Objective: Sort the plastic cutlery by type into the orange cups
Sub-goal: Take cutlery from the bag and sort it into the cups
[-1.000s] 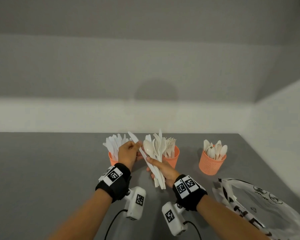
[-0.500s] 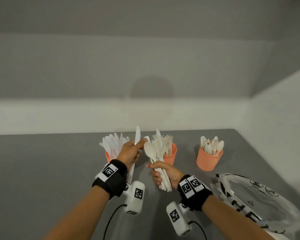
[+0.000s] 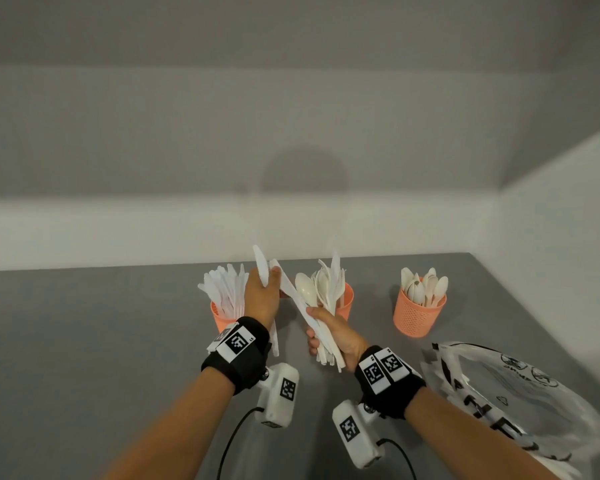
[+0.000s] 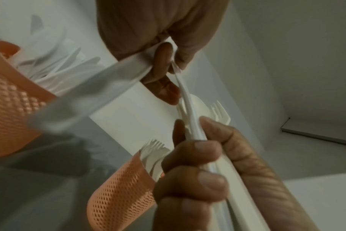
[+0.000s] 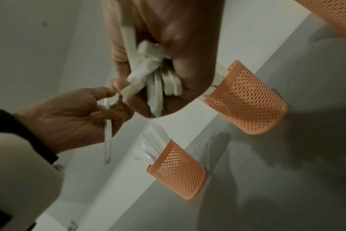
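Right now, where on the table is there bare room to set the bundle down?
Free: the grey table left of the knife cup, and the strip between the fork cup and the spoon cup. Crowded: near right, where the plastic bag lies.

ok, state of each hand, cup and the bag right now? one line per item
left hand: grips one knife, fingertips on a second
right hand: grips mixed bundle of cutlery, upright
left cup: upright, holds knives
middle cup: upright, holds forks, partly hidden by the bundle
right cup: upright, holds spoons
plastic bag: lies crumpled on the table, contents unclear
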### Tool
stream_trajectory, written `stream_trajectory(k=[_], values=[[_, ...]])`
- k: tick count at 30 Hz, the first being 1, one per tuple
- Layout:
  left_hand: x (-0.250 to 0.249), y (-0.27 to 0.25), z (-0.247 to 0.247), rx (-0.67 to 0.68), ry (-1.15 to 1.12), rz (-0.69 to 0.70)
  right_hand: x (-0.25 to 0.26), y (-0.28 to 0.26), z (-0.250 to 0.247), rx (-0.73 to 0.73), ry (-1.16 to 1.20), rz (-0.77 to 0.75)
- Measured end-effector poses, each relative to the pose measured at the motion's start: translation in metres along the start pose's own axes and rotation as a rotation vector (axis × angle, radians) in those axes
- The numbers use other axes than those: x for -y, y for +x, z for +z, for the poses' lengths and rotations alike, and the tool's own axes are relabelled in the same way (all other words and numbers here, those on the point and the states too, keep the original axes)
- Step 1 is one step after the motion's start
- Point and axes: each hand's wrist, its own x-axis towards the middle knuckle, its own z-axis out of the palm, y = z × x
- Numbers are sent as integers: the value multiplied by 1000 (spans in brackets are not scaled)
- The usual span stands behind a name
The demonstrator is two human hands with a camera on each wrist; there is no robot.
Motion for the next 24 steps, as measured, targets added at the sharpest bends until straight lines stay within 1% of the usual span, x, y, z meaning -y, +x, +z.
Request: stream_trajectory(k=[3, 5, 8, 10, 13, 17, 20, 21, 22, 24], values=[[6, -9, 3, 115, 6, -48, 0, 4, 0, 4, 6, -34], [10, -16, 6, 129, 26, -54, 2, 6, 2, 20, 4, -62], [13, -22, 8, 83, 86, -3, 2, 8, 4, 33, -8, -78], [14, -21, 8, 49, 119, 24, 1, 9, 5, 16, -37, -86], [16, -13, 4, -23, 127, 7, -1, 13, 5, -11, -67, -100], [13, 0, -10, -124, -78, -105, -6, 21, 2, -83, -71, -91], [7, 9, -24, -162, -272, -194, -7, 25, 1, -53, -5, -59], [8, 14, -29, -158, -332, -202, -6, 26, 1, -38, 10, -49], [8, 20, -35, -160, -341, -188, -4, 27, 2, -22, 17, -39], [6, 31, -46, -193, -271, -132, 0, 30, 2, 0, 9, -19]])
